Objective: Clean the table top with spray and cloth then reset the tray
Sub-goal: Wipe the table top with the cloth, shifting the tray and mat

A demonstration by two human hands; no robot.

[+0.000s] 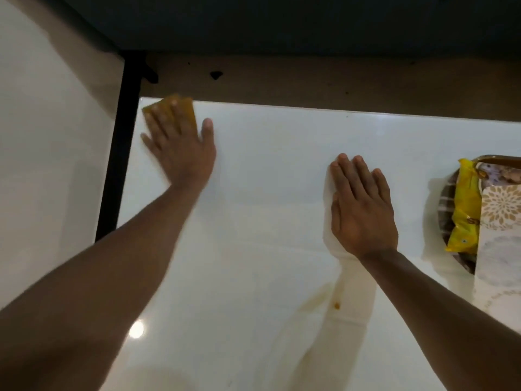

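Pressed cloth (pixel 172 110) flat under straight left hand (pixel 180 148) fingers to scrub table (pixel 267 142) corner, right hand (pixel 363 207) splayed flat, bracing.

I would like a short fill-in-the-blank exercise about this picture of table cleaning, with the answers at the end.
1. The left hand presses a ____ cloth flat at the table's far corner.
2. The right hand lies flat on the ____ table top.
3. The yellow packet lies on the tray at the ____ edge of the view.

Answers: yellow; white; right

Home dining spot, white table (pixel 267 170), snack tray (pixel 448 193)
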